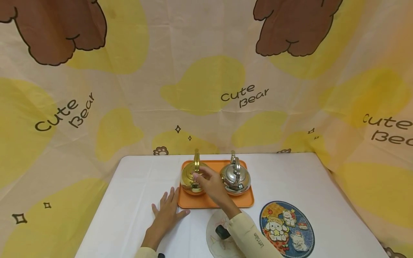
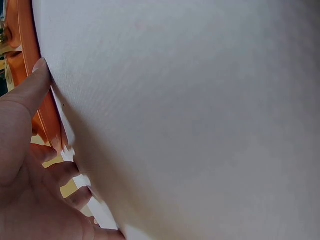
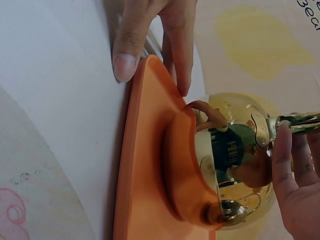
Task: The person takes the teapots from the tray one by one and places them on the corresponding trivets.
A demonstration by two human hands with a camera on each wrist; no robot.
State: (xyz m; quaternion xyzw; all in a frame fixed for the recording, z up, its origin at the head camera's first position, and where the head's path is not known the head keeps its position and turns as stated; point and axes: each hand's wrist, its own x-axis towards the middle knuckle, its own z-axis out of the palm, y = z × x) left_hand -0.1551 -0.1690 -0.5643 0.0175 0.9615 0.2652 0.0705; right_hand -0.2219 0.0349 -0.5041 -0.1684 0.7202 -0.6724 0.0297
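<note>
A gold kettle [image 1: 190, 182] with an upright handle stands on the left half of an orange tray [image 1: 213, 204]. My right hand [image 1: 211, 182] is at its handle, the thumb on the near side and the other fingers passing behind it in the right wrist view. A silver kettle [image 1: 236, 181] sits on the right half of the tray, beside my right wrist. My left hand [image 1: 167, 209] rests flat on the white table, fingers spread, close against the tray's left front corner. The left wrist view shows the left thumb [image 2: 35, 87] beside the tray's rim.
A pale round mat [image 1: 213, 229] lies in front of the tray, partly under my right forearm. To its right is a blue oval mat [image 1: 306, 229] with cartoon animals. A patterned cloth [image 1: 200, 122] hangs behind the white table [image 1: 138, 179].
</note>
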